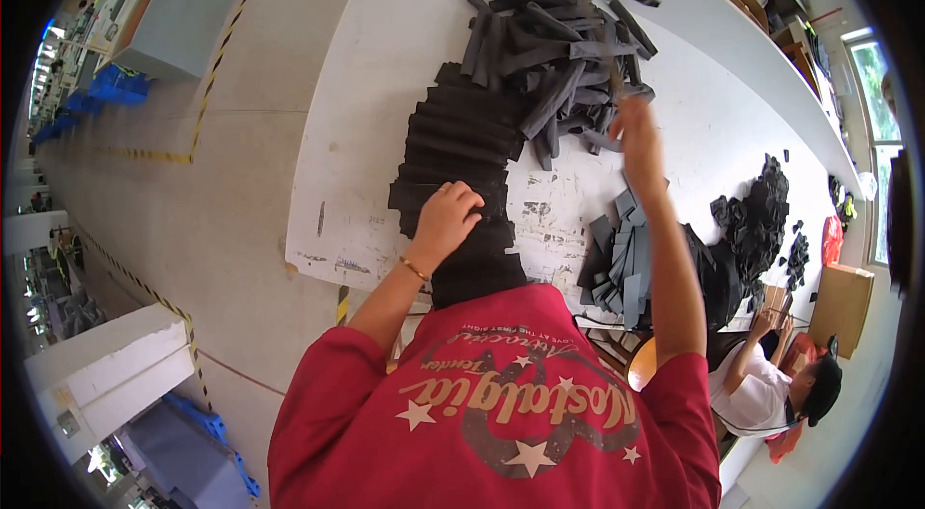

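A row of black fabric strips [458,138], laid overlapping one below another, runs down the white table toward my body. On its lower part rests my left hand [450,218], fingers apart and slightly bent, holding nothing that I can see. My right hand [639,133] is raised at the right edge of a loose heap of dark grey, tube-like fabric pieces [549,52]. Motion smears its fingers, so whether it grips a piece is unclear. The pieces in the heap lie crisscrossed, at many angles.
Flat dark grey pieces [624,259] lie fanned near my right forearm. Beyond them is a mound of small black pieces [756,210]. A co-worker in a white shirt [756,389] sits at the right, near a cardboard box [841,312]. A white raised ledge [732,37] borders the table's far side.
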A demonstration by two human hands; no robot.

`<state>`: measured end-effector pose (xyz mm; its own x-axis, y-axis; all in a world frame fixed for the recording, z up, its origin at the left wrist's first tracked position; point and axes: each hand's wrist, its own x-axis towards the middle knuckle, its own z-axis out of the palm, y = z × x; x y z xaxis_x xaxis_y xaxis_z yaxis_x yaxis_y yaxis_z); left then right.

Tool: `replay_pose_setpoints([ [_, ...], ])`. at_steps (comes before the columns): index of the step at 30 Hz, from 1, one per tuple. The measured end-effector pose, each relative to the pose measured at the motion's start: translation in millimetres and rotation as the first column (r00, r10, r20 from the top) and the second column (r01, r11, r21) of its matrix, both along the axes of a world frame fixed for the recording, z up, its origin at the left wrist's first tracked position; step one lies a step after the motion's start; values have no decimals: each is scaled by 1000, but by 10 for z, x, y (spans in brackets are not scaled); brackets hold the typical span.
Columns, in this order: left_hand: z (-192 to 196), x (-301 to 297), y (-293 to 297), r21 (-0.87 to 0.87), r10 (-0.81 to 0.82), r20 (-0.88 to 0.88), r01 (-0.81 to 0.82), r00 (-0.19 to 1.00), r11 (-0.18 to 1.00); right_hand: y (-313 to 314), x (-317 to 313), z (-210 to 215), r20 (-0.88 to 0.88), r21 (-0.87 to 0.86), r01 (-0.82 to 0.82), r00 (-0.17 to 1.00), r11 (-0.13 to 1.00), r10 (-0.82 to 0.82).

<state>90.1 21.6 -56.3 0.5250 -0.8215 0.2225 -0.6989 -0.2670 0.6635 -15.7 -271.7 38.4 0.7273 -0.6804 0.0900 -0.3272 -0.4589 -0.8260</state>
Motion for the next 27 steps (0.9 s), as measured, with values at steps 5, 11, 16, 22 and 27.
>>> replay_pose_setpoints([
  [5,-386,3,66,2,84,134,-85,987,996,605,-742,-410,-262,-155,-231,947,961,185],
  [11,-234,209,69,-26,97,-254,-107,962,994,669,-1097,-337,-489,-405,-434,847,805,211],
  [16,-111,232,46,-10,94,-382,-106,919,994,697,-1043,-320,-499,-459,-493,831,739,245],
  [22,125,30,-200,-104,-48,-222,25,974,994,1007,-704,-481,-424,-367,-521,831,770,360],
  [27,724,-228,-296,-383,257,155,-182,954,906,1332,-570,-763,-2,144,-348,936,926,352],
])
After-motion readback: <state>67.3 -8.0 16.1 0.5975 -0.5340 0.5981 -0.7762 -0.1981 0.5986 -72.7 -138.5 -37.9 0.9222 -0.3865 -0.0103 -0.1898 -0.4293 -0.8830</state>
